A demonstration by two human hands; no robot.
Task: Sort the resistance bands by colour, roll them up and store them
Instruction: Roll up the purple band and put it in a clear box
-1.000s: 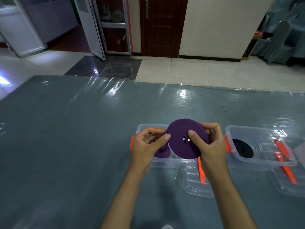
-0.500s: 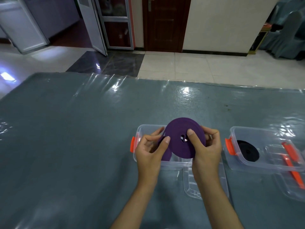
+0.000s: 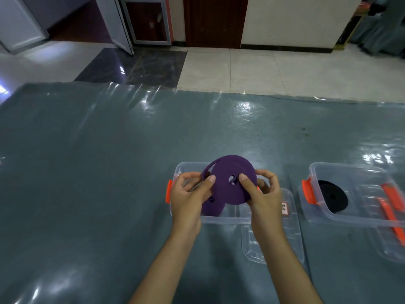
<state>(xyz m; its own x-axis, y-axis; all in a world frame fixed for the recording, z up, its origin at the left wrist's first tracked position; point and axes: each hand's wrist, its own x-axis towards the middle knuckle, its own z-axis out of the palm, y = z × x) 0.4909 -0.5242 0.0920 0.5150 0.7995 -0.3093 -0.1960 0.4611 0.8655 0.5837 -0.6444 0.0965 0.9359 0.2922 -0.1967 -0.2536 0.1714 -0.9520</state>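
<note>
**Purple roll held over its box, ready to be stored**

Head view: A rolled purple band [image 3: 230, 179] is held up on edge between both hands, just above a clear box [image 3: 225, 219] with an orange clip at its left end. The left hand [image 3: 188, 200] is closed on the roll's left rim, thumb on the near face; the right hand [image 3: 263, 194] is clamped on the right side, thumb pressed close to the centre hole. The outer turn of the roll is seen lifting slightly at the upper left, so the winding is judged a little loose. A second purple roll [image 3: 211, 207] is seen already lying inside the same box, partly hidden behind the left hand. Just to the right of this box a clear lid [image 3: 291, 235] lies flat on the desk [image 3: 87, 172]. Farther right, a second clear box [image 3: 350, 220] holds a black roll [image 3: 333, 197].

The step in hand is judged to be storing: sorting by colour appears done for these bands. For the next move, the loose outer turn would need to be pressed tight, and the roll lowered flat into the box beside the other purple one, with the grip kept until it rests so that it does not unwind.
</note>
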